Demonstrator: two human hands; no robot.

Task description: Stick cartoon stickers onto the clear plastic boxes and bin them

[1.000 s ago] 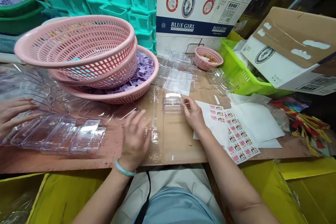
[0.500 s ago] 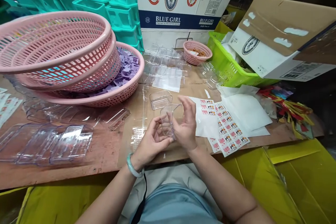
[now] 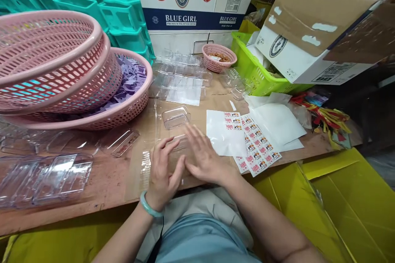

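A clear plastic case (image 3: 182, 143) lies low over the cardboard sheet in front of me, partly covered by my hands and hard to make out. My left hand (image 3: 163, 168) is at its left side, fingers spread and lightly bent, thumb pointing inward. Across its right side, my right hand (image 3: 205, 156) reaches with fingers stretched out, slightly blurred. Both hands seem to touch the case without closing round it. Just beyond them sits another clear plastic case (image 3: 176, 117). To the right are a white sheet with a few cat stickers (image 3: 224, 133) and a fuller sticker strip (image 3: 259, 144).
Stacked pink baskets (image 3: 74, 86), the lowest with purple pieces, stand left. Clear plastic trays (image 3: 46, 178) lie at the left front, with more clear cases (image 3: 182, 72) behind. A small pink basket (image 3: 219, 58), green crate (image 3: 256, 65) and tilted carton (image 3: 308, 37) stand at the back.
The clear plastic piece held up between both hands is now down on the cardboard. My fingers have opened out and flattened. The view has shifted slightly right.
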